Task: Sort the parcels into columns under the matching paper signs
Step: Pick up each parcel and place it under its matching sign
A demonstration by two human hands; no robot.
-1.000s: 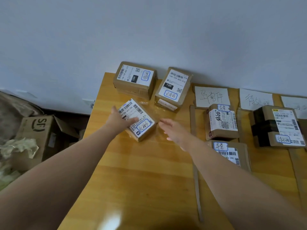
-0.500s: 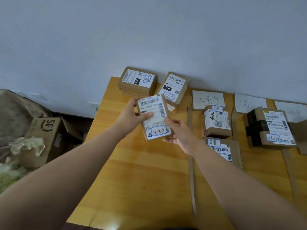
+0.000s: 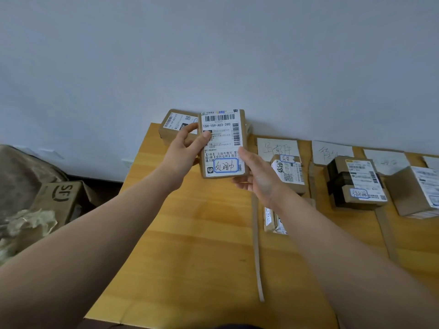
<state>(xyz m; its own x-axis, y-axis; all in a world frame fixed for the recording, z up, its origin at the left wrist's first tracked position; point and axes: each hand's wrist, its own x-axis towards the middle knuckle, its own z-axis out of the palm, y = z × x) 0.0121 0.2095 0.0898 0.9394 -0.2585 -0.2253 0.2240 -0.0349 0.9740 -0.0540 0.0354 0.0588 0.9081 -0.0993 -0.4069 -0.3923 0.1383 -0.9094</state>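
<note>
I hold a small brown parcel (image 3: 223, 143) upright above the wooden table (image 3: 197, 233), its white shipping label facing me, a blue-framed handwritten sticker at its lower end. My left hand (image 3: 183, 150) grips its left edge with the thumb on the label. My right hand (image 3: 256, 176) supports its lower right corner. Behind it, at the table's far left corner, lies another labelled parcel (image 3: 175, 124). Paper signs (image 3: 278, 148) (image 3: 330, 153) lie along the wall, with parcels (image 3: 289, 172) (image 3: 356, 184) under them.
Cardboard strips (image 3: 257, 245) (image 3: 386, 231) divide the table into columns. A further parcel (image 3: 418, 188) sits at the right edge, and one (image 3: 273, 219) is partly hidden under my right forearm. On the floor to the left stand an SF carton (image 3: 61, 200) and crumpled packing paper (image 3: 26, 224).
Both hands took the parcel off the table, lifted it and turned it upright with its label toward me. The camera view has shifted left and upward.
</note>
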